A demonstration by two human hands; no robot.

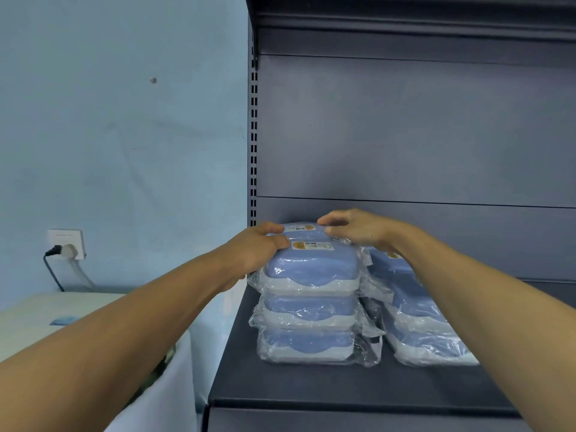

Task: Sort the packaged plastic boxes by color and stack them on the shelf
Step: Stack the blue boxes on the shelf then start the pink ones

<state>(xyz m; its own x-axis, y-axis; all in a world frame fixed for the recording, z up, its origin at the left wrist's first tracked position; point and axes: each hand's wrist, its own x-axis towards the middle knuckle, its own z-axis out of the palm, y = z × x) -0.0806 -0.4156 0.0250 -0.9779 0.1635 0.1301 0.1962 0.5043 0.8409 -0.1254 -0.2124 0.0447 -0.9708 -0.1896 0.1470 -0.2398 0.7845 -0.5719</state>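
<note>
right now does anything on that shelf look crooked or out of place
The right stack of blue boxes leans, its packs slanting toward the left stack instead of lying flat. The left stack sits fairly level, both hands gripping its top box. All boxes visible are blue.

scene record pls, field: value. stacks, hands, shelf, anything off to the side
shelf: dark metal shelf, boxes at its left end
near stack: three wrapped blue boxes; top box, two more under it
behind: another blue box sits at the back, top label showing
right stack: blue boxes, partly hidden by the right forearm
left hand: grip on the top box's left back corner
right hand: fingers curled on the wrapped boxes at the stack's back right; which box, cannot tell
colors seen: blue only
side: wall socket with plug, left wall
</note>
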